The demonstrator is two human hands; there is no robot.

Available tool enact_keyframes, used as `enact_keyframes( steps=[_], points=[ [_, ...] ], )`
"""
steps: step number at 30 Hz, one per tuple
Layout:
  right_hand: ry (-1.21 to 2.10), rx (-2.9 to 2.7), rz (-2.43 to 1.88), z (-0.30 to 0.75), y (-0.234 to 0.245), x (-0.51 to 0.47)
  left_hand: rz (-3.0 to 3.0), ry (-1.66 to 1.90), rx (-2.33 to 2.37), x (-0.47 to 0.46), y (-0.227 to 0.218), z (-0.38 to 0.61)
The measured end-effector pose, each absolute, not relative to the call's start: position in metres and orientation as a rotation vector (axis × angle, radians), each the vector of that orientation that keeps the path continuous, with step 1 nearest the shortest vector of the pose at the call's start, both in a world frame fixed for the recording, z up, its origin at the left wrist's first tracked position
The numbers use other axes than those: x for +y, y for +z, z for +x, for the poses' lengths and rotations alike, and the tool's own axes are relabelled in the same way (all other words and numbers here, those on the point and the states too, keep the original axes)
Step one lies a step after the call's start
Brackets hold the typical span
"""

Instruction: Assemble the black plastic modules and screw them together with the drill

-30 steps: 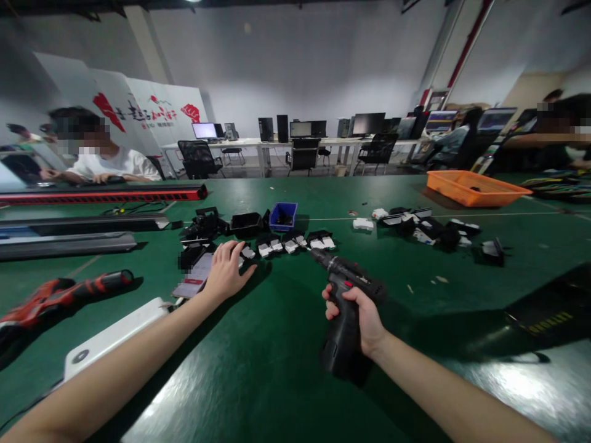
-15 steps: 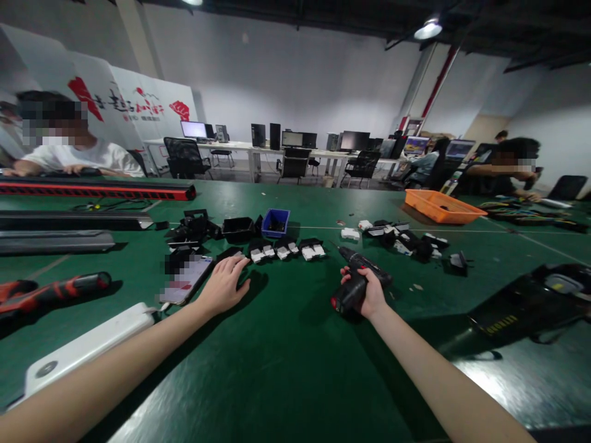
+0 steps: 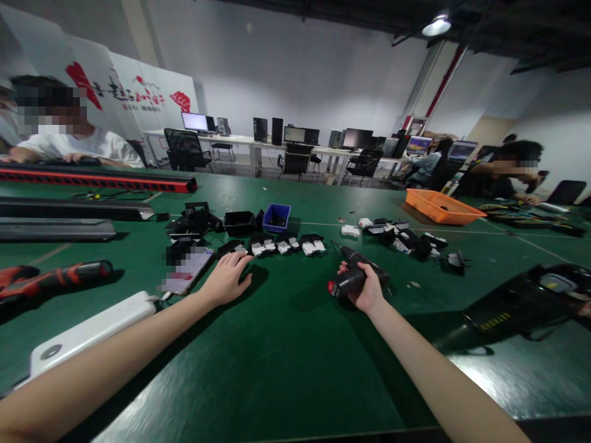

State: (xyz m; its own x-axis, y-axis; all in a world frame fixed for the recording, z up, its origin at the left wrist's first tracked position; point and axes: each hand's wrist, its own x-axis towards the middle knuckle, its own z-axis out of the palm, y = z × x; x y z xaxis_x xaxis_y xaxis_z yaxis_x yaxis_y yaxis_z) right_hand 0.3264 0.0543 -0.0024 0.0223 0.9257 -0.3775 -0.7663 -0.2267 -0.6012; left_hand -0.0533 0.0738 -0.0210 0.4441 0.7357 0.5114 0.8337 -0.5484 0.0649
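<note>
My right hand (image 3: 368,288) is wrapped round the grip of a black cordless drill (image 3: 347,282). The drill's thin bit points up and to the left, away from me, and its red-marked battery end faces left. My left hand (image 3: 229,278) is open with its fingers stretched forward. Its fingertips reach the nearest of a row of small black-and-white parts (image 3: 263,246); whether they touch it I cannot tell. Just left of that hand lies a phone (image 3: 189,271) with its screen lit, a cable end beside it.
Behind the row stand a black bin (image 3: 239,223) and a blue bin (image 3: 276,218). An orange tray (image 3: 443,206) and more loose parts (image 3: 406,237) are to the right, with a black blower-like tool (image 3: 512,307). A white power bank-like case (image 3: 95,329) and red-black tool (image 3: 55,283) lie left.
My right hand has turned the drill, so its battery end has risen and swung slightly left. My left hand has stayed nearly in place. The view has shifted slightly.
</note>
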Motion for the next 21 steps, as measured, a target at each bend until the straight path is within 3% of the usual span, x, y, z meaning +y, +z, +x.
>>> enact_keyframes(
  steps=[13,21],
  points=[
    [1.469,-0.629,-1.426,0.348,-0.001,0.065,-2.582,-0.702,-1.316,0.073,-0.018,-0.054],
    [1.157,-0.941,-1.824,0.378,0.003,0.068,-2.625,-0.719,-1.287,0.071,-0.016,-0.056]
  ],
)
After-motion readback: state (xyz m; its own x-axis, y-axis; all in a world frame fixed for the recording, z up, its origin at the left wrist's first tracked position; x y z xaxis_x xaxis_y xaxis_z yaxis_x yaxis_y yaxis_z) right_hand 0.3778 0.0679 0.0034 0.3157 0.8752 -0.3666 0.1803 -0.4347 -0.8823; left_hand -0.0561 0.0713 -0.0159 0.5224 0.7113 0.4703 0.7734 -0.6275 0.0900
